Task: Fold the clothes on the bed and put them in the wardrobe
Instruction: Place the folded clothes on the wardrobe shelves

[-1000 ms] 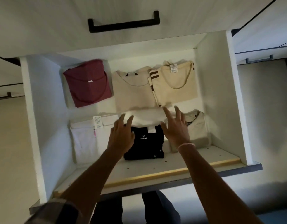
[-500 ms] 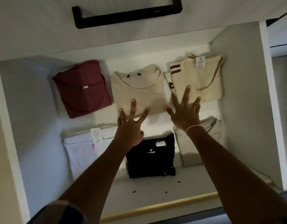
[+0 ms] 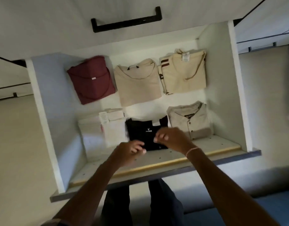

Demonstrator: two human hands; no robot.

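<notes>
Six folded garments are laid in two rows on a white wardrobe shelf [image 3: 156,162].

Back row: a maroon shirt [image 3: 91,79] is set in the back left corner, tilted. A beige shirt [image 3: 138,84] is placed at the middle of the back edge. A cream shirt [image 3: 184,74] with dark stripes and a white label is seen in the back right corner, just beside the beige one.

Front row: a white garment [image 3: 94,132] with a tag is placed toward the left edge. A black shirt [image 3: 140,132] with a small white logo is laid in the middle, close to the front edge and touching the white garment. A grey buttoned shirt [image 3: 189,123] is set by the right edge.

The left hand [image 3: 132,149] is seen at the front left corner of the black shirt, fingers curled. Whether the cloth is grasped cannot be told, as the hand is blurred. The right hand [image 3: 169,139] is held over the front right part of the black shirt, fingers curled in. A grip on it cannot be told either. A thin bracelet [image 3: 191,150] is worn on the right wrist.

A black handle [image 3: 126,20] is seen on the panel beyond the back edge. Dark trousers [image 3: 165,206] are visible below the front edge.
</notes>
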